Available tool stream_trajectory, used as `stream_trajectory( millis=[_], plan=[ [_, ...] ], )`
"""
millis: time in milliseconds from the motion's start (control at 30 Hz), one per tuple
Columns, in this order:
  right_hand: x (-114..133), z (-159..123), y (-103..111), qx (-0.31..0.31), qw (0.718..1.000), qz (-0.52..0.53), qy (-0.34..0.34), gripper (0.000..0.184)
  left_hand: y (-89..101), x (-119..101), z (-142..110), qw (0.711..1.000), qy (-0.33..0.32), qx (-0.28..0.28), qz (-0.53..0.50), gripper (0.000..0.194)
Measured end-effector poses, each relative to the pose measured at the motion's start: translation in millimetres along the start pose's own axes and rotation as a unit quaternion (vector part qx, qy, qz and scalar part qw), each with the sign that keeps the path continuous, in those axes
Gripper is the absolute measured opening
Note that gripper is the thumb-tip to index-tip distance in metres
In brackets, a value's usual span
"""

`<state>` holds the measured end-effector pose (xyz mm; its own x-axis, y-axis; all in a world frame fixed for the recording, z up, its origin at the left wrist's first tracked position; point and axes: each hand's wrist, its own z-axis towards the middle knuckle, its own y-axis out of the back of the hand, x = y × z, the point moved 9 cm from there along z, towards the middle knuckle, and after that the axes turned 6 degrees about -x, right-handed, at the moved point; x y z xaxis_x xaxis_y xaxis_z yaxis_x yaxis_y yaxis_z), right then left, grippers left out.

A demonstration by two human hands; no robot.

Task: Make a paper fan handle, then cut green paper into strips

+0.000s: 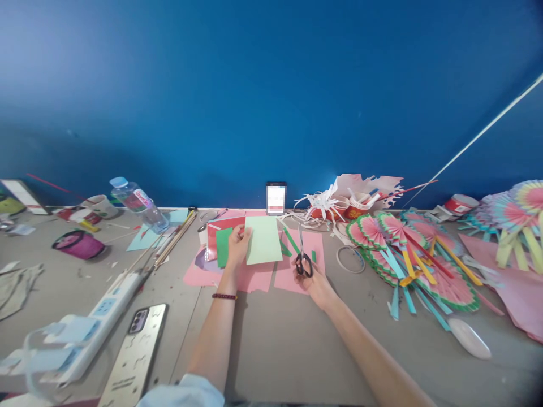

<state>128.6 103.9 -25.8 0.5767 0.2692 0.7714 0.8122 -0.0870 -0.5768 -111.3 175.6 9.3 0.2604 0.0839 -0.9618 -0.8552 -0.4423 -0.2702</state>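
Clock face centred on the pale green sheet (263, 244), 12 toward the blue wall (271, 102). Left hand (238, 246) at 9 o'clock, fingers closed on the sheet's left edge. Right hand (317, 287) at 4 o'clock, gripping scissors (304, 265) by their black handles, blades pointing to 12; scissors apart from the sheet. Below both hands, pink paper (255, 278) on the surface (271, 350). Darker green sheet (222, 257) and red sheet (214, 240) at 9, left of the left hand. Green strips (291, 239) between sheet and scissors. Tape roll (339, 261) at 3, pleated paper fans (449, 285) farther out. Bottle (142, 202), tilted, between 9 and 10. Silver phone (134, 356) and power strip (106, 310) at 8.
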Motion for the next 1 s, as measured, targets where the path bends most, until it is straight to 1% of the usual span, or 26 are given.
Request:
stream_trajectory(
  millis=[67,167,333,400,500,667,833,900,1000],
  plan=[
    [0,-1,0,-0.003,1.0,-0.012,0.0,0.048,-1.6,-5,-1,1.0,-0.023,0.0,-0.001,0.045],
    [-3,-3,1,-0.002,0.998,-0.054,-0.009,0.05,1.0,-7,-1,0.999,-0.039,-0.025,-0.023,0.044],
    [-9,-6,2,-0.002,0.991,-0.132,-0.022,0.057,1.5,2,1,0.995,0.002,-0.029,-0.098,0.043],
    [-8,-7,1,-0.003,0.988,-0.15,-0.023,0.059,2.8,6,2,0.994,0.012,-0.033,-0.103,0.043],
    [-5,-8,-2,0.0,0.985,-0.17,-0.02,0.056,3.4,9,1,0.996,0.013,-0.035,-0.084,0.045],
    [-5,-5,0,-0.004,0.983,-0.182,-0.019,0.059,-4.7,17,-5,0.998,0.038,-0.006,-0.043,0.044],
    [-5,-5,1,-0.001,0.984,-0.175,-0.011,0.056,-11.9,17,-2,0.996,0.031,0.026,-0.075,0.051],
    [-5,-6,1,-0.009,0.984,-0.176,-0.018,0.057,-10.9,18,1,0.996,0.037,0.022,-0.082,0.052],
    [-5,-7,1,-0.014,0.983,-0.179,-0.022,0.056,-7.1,16,3,0.994,0.038,0.002,-0.1,0.05]
  ],
)
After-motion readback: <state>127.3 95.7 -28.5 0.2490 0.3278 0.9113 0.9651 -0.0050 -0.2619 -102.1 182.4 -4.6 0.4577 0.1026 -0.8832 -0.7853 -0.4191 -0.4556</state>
